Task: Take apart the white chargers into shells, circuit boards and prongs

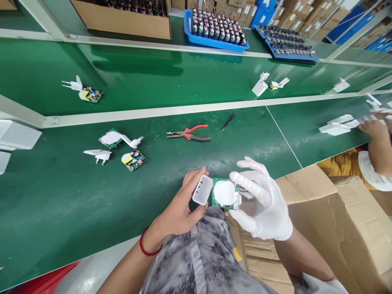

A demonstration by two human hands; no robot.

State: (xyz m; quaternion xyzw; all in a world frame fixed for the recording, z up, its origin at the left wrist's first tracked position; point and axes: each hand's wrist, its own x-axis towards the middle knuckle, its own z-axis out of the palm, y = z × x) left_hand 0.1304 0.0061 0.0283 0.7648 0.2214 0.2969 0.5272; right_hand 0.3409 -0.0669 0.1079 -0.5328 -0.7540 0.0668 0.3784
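In my bare left hand (183, 206) is a white plastic charger housing (202, 191), its open end facing right and small slots showing inside. My right hand (265, 200), in a white glove, grips a green circuit board (225, 193) with a round-cornered white pad on its face. The board's left edge is right at the housing's mouth; I cannot tell whether it has entered. Behind the gloved fingers, a whitish part attached to the board is mostly hidden. Both hands are above the bench's front edge, close to my body.
Red-handled pliers (190, 133) and a black pen-like tool (228, 121) lie ahead. Circuit boards with plugs (134, 159) rest to the left, near white housings (18, 134). Cardboard boxes (343, 228) stand at right. Beyond them a co-worker's hand (372, 126) is by white housings.
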